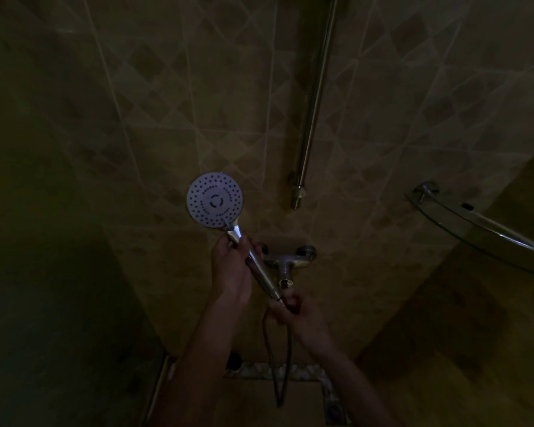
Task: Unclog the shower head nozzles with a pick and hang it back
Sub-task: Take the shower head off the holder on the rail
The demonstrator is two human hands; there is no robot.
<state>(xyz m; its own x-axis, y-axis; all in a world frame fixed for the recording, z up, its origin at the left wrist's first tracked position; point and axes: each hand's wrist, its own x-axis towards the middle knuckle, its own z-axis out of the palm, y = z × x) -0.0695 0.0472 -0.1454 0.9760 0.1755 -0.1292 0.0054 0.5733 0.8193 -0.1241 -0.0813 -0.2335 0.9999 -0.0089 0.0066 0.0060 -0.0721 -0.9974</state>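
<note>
Very dim shot, detail is limited.

Landmark: wall mixer tap (pixel 290 259).

Nearest the camera, a dark hose (pixel 285 359) is hanging in a loop below the tap, dropping toward a patterned tile border (pixel 293 372) at the foot of the wall.

Right hand (pixel 295 308) is sitting just below the tap, fingers curled round the bottom end of the shower head's handle where the hose joins. Whether it is also holding a pick, cannot tell: too dark and small.

Left hand (pixel 232 266) is just left of the tap, fingers wrapped round the upper part of the handle.

Shower head (pixel 215 205) is being held in the air up and left of the tap, in front of the tiled wall (pixel 167 118). Its long axis is running diagonally, from lower right at the hose end to upper left at the round face. The nozzle face is pointing toward the camera, holes visible.

The handle and left-hand fingers are overlapping the tap's left side, partly hiding it.

Farther back, a vertical metal riser pipe (pixel 313 103) is standing above the tap, its lower end stopping short of it. A curved glass corner shelf (pixel 481 232) is mounted well right of the tap.
</note>
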